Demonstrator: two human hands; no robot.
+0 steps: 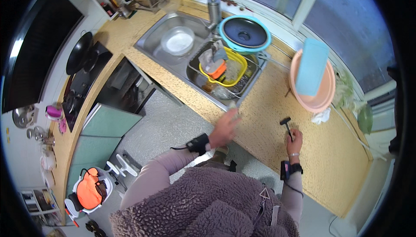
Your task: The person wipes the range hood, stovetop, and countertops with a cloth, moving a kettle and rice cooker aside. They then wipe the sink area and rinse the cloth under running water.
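Observation:
My right hand (294, 141) is closed around the handle of a black T-shaped tool (286, 124), which looks like a peeler, above the speckled countertop (260, 107). At the sink's front right corner, my left hand (226, 128) is blurred. Something small and pale (232, 106) shows at its fingertips, too smeared to name, and whether it is held is unclear. Just beyond lies the right sink basin, where a yellow plastic basket (242, 64) carries an orange item (217, 69) and grey cloth-like pieces. A clear plastic bag (224, 92) rests near that basin's front edge.
A pink basin (329, 89) with a light-blue board (312, 66) across it stands by the window. Behind the sink sits a turquoise-rimmed bowl with a dark lid (243, 32). A pale round bowl (178, 41) occupies the left basin. One green cabinet door (110, 120) stands ajar.

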